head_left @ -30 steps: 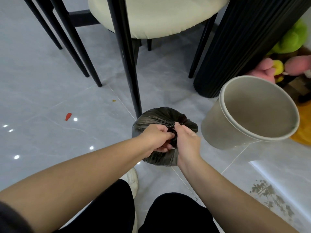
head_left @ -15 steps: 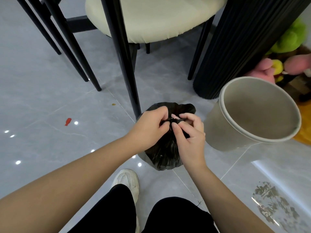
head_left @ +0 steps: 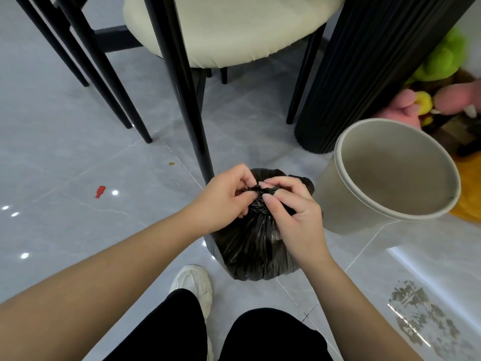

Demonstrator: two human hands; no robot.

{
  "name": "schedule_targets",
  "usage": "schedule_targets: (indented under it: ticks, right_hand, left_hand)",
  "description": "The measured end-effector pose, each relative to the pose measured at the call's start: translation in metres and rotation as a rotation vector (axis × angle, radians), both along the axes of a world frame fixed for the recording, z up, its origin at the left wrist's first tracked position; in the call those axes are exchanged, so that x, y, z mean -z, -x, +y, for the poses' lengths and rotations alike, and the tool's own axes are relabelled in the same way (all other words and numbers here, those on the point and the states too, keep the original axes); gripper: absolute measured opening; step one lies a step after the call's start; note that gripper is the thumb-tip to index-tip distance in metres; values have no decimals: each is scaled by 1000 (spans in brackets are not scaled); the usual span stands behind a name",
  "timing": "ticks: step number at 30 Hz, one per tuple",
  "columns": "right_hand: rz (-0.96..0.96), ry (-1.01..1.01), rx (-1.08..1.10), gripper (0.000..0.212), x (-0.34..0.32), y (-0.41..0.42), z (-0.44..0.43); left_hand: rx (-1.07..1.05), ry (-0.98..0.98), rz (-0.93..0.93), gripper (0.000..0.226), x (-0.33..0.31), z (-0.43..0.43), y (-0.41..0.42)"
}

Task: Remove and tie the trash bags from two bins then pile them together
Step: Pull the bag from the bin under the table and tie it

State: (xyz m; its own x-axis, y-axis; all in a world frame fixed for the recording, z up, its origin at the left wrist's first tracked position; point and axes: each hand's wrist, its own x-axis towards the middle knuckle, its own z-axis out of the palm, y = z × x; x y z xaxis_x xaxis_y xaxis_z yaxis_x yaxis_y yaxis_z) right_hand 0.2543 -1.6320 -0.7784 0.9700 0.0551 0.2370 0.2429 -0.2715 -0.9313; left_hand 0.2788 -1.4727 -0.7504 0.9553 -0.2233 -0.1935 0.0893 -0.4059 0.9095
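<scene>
A full black trash bag (head_left: pixel 256 250) stands on the grey tile floor just in front of my knees. Its neck is gathered into a twisted knot at the top. My left hand (head_left: pixel 223 196) pinches the knot from the left and my right hand (head_left: pixel 289 204) pinches it from the right, fingertips nearly touching. To the right of the bag, a beige bin (head_left: pixel 390 175) with no liner in it leans with its mouth toward me. Only this one bin and this one bag are in view.
A black chair leg (head_left: pixel 187 100) comes down right behind the bag, under a cream seat (head_left: pixel 234 27). A black ribbed column (head_left: pixel 359 74) stands behind the bin, with plush toys (head_left: pixel 442 74) beyond. My white shoe (head_left: pixel 192 282) is below the bag; a red scrap (head_left: pixel 99 191) lies left.
Both hands have risen from low on the bag to the top of its neck, pulling the bag taller, and now work the knot with the fingertips. The bin has not moved.
</scene>
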Motion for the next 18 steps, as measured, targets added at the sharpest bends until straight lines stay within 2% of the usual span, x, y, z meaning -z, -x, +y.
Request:
schedule_targets:
  ticks: [4, 9, 12, 15, 18]
  right_hand:
    - [75, -47, -82, 12, -12, -2, -9]
    - [155, -116, -136, 18, -7, 5, -15]
    - [104, -45, -163, 19, -3, 7, -20]
    - [43, -20, -94, 16, -4, 4, -17]
    - [-37, 94, -69, 12, -5, -1, -14]
  left_hand:
    - [-48, 102, 80, 26, -4, -5, 0]
    - [-32, 100, 95, 25, -7, -2, -1]
    - [5, 84, 125, 22, -10, 0, -1]
    - [42, 97, 182, 18, -14, 0, -2]
    - [42, 147, 225, 16, -14, 1, -2]
